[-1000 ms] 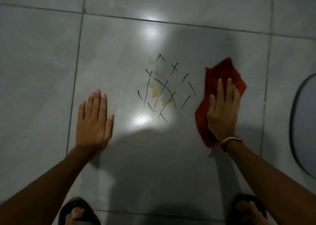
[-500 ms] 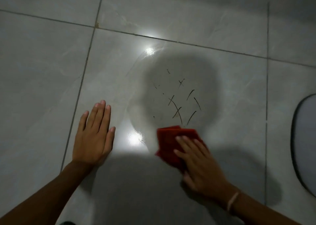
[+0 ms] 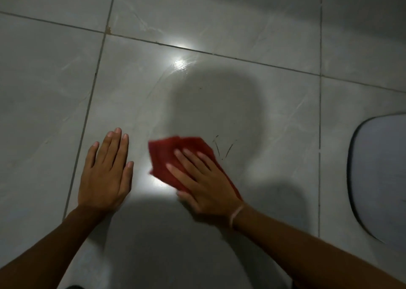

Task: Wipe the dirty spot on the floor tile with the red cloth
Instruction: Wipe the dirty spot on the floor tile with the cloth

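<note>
Glossy grey floor tiles reflect bright light

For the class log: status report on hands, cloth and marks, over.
Left hand flat on tile, empty. Right hand pressing red cloth. Few dark marks remain beside cloth. Nothing in the way.

Glossy grey ceramic floor tile; soft matt red cloth

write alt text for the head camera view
A right hand presses a red cloth flat on a grey floor tile, beside a few thin dark marks. The left hand rests flat on the tile nearby.
</note>
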A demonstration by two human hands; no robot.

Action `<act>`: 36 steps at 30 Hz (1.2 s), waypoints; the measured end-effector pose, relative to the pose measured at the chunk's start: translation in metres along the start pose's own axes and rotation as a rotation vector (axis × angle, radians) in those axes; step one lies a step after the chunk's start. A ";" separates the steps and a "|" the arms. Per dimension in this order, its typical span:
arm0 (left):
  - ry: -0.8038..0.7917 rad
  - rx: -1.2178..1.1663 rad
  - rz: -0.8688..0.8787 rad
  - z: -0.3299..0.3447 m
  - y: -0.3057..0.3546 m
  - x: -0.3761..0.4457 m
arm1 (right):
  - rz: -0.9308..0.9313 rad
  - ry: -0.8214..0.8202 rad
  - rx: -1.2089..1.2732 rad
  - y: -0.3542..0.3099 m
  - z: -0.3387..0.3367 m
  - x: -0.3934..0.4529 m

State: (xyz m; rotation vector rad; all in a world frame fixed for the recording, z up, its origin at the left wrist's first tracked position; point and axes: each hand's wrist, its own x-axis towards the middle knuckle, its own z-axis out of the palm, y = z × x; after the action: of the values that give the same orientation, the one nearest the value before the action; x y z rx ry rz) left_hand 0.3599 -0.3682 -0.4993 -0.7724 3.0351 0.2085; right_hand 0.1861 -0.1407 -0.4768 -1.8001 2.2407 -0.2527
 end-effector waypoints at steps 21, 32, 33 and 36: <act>-0.008 -0.002 -0.021 0.000 0.002 0.000 | -0.002 -0.109 -0.136 0.146 -0.049 -0.062; -0.033 -0.005 -0.022 -0.002 0.001 0.001 | -0.150 -0.041 -0.039 0.029 -0.016 0.034; -0.031 -0.009 -0.019 -0.002 0.002 0.001 | -0.195 -0.075 -0.023 0.030 -0.014 -0.007; -0.018 -0.011 -0.029 -0.003 0.002 0.001 | -0.151 -0.171 -0.048 0.082 -0.029 -0.099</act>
State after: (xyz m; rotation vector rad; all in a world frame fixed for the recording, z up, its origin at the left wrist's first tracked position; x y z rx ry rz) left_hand 0.3585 -0.3677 -0.4961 -0.8094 3.0061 0.2314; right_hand 0.1211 -0.0269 -0.4642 -1.9394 2.0149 -0.0698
